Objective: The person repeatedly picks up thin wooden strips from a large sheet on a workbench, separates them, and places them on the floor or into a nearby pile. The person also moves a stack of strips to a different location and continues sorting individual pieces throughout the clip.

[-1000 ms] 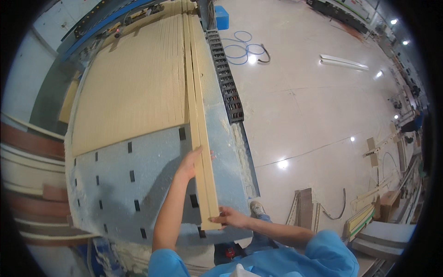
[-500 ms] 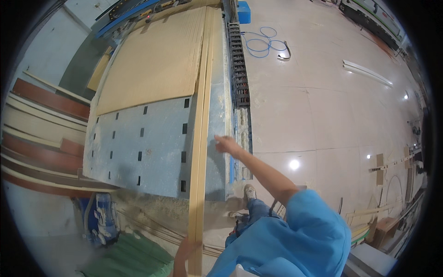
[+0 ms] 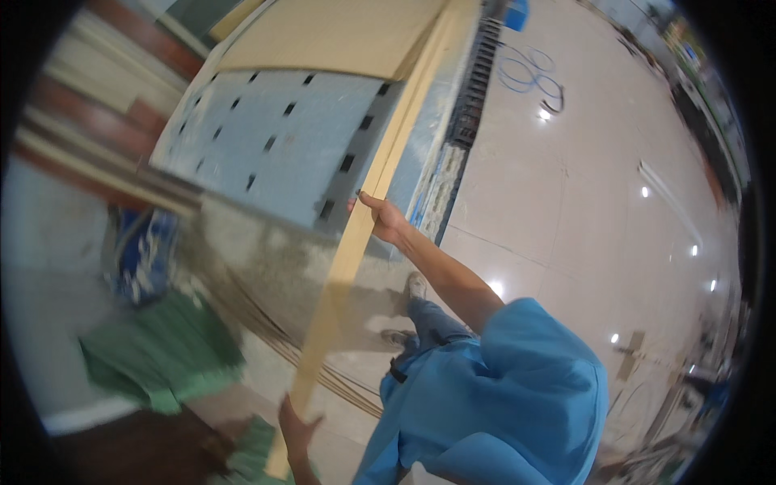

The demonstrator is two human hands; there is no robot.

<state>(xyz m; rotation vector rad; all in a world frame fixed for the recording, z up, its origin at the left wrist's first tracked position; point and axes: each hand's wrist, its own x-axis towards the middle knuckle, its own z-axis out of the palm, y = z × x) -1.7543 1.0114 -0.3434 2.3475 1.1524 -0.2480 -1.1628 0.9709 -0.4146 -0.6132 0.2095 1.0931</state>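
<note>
A long, narrow pale wood strip [image 3: 335,287] slants from the far end of the blue-grey perforated table [image 3: 271,174] down past its near edge. My right hand [image 3: 386,218] grips it near that edge, thumb on top and fingertips showing at the far side. Toward the strip's near end, my left hand [image 3: 299,431] spans its width, with the thumb out on the right side. A dark line runs lengthwise along the strip's upper part. Beyond the bare table surface lies a large tan sheet [image 3: 323,36], to the left of the strip.
A black cable chain [image 3: 475,85] runs along the table's right side. Blue hose [image 3: 529,73] lies coiled on the tiled floor. At left are stacked brown and cream boards [image 3: 105,105], a blue bundle [image 3: 145,255] and green cloth [image 3: 162,347]. Thin strips [image 3: 343,384] lie near my feet.
My right hand has come from beside the strip to grip it. The strip now slants, its near end swung left along with my left hand. The whole view has turned and shifted.
</note>
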